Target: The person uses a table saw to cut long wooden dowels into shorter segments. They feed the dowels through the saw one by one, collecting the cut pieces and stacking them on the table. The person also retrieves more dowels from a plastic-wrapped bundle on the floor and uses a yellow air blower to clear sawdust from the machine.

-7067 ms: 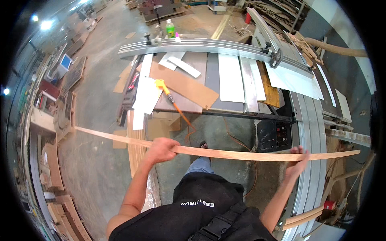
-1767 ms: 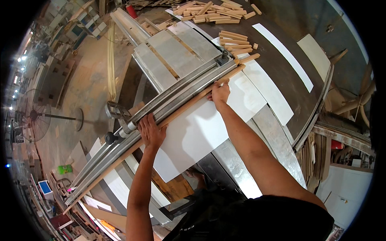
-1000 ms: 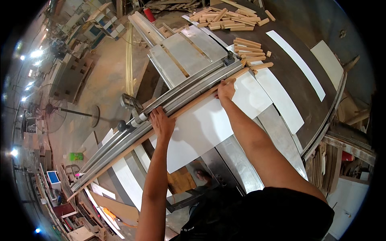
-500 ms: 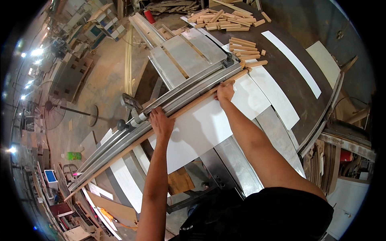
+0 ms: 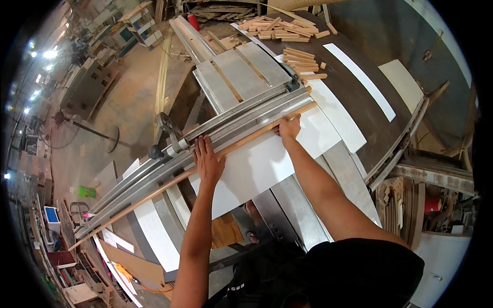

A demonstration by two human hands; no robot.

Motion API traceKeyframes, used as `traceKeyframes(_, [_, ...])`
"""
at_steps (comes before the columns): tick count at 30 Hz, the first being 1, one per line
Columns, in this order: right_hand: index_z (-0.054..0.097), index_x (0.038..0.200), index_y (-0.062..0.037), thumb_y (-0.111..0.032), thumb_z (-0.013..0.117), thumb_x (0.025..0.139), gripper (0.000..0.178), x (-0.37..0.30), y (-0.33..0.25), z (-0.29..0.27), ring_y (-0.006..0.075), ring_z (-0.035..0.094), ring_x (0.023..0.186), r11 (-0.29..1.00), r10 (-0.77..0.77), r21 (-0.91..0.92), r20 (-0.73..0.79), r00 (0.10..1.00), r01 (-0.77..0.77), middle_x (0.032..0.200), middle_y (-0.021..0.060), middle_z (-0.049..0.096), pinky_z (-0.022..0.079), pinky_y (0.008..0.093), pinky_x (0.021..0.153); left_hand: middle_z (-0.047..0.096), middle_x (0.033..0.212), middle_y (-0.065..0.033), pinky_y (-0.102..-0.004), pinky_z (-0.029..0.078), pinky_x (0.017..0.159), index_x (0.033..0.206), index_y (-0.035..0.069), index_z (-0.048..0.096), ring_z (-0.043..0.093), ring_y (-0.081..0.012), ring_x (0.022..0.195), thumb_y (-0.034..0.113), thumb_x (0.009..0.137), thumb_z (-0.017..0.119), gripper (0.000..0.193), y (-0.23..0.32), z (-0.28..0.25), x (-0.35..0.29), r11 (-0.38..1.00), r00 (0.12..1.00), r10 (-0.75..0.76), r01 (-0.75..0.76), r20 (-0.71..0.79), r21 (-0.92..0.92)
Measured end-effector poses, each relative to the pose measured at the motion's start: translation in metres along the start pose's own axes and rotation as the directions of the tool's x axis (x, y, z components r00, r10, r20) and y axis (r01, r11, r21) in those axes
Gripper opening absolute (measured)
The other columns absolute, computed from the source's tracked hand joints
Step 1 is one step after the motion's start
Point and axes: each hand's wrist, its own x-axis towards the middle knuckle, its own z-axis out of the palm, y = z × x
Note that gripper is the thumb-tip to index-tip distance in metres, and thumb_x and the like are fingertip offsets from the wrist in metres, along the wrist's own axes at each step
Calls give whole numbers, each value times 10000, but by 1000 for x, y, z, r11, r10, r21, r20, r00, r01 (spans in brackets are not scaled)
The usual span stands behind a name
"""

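Observation:
A long, thin wooden strip (image 5: pixel 251 138) runs diagonally along the near side of a metal fence (image 5: pixel 233 132), over a white board (image 5: pixel 246 172). My right hand (image 5: pixel 289 128) is closed around the strip near its far right end, with a narrow gap between that end and the fence. My left hand (image 5: pixel 208 163) lies across the strip farther left, fingers stretched out flat and reaching onto the fence. Just left of these fingers, a clamp-like metal fitting with a black knob (image 5: pixel 155 152) sits on the fence rail.
Short wooden blocks (image 5: pixel 300 59) are stacked beyond the fence's right end, with a larger pile (image 5: pixel 282 29) behind. A slotted metal table (image 5: pixel 244 72) adjoins the fence. A standing fan (image 5: pixel 61 118) is on the floor at left. An orange tool (image 5: pixel 123 273) lies at lower left.
The strip's right end has come away from the fence toward me, with my right hand on it. My left fingers have straightened from a curl. The whole view has shifted slightly.

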Motion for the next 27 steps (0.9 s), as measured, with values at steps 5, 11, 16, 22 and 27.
traceKeyframes(5, [193,1548,28,-116,613,936,756,-47,48,-35,252,647,477,994,-71,75,-54,996,75,810,203,683,536,371,391,550,1336,-165,-516,343,1099,1283,70,567,508,-375,1247,152,869,702,442,-26,-10,-94,988,993,59,-43,106,-151])
traceKeyframes(11, [171,1571,-24,-171,660,905,839,-96,77,-135,285,688,591,982,-96,124,-320,942,142,917,201,703,581,384,469,629,1185,-129,-483,382,1041,1176,84,623,556,-335,1170,111,900,645,278,-31,-61,-185,976,988,-46,76,147,-205])
traceKeyframes(16, [516,1362,29,-188,708,878,564,-89,82,-218,333,718,689,965,-98,-255,-146,984,59,955,231,713,600,415,507,627,1182,-108,-503,355,1086,1171,95,633,554,-328,1180,96,853,670,320,-27,-98,-246,972,993,-79,96,89,-216])
traceKeyframes(22, [635,1140,48,-177,769,827,409,-98,129,-246,342,726,762,967,-163,-241,-335,928,83,970,235,716,612,431,630,544,1313,-233,-525,343,1098,1219,-3,591,461,-408,1284,178,868,741,423,-78,-116,-297,835,832,-534,492,-149,-246])
traceKeyframes(27, [632,1099,34,-183,766,837,366,-130,118,-268,315,710,741,899,-329,-401,-354,876,175,946,232,708,606,420,655,578,1207,-217,-501,436,1010,1233,-61,555,529,-378,1171,229,928,714,450,-185,-111,-331,253,113,-957,774,-267,-581])
